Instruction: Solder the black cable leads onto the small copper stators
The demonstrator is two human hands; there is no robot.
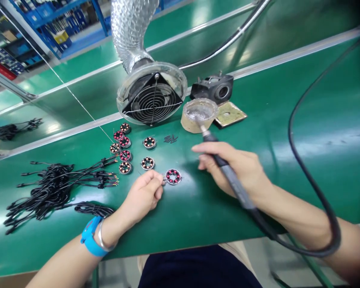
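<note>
- broadly, a green counter (273,140) carries the work.
- the soldering iron (237,187), probably light and stiff, sits pen-like in the right hand (247,168), tip at the round pot (192,125); grip well back from likely heat.
- the left hand (145,191) pinches a small coil ring (167,177) by its left edge, on the counter; it looks light and rigid, its thin wires easily bent, so the rim seems safest to hold.
</note>
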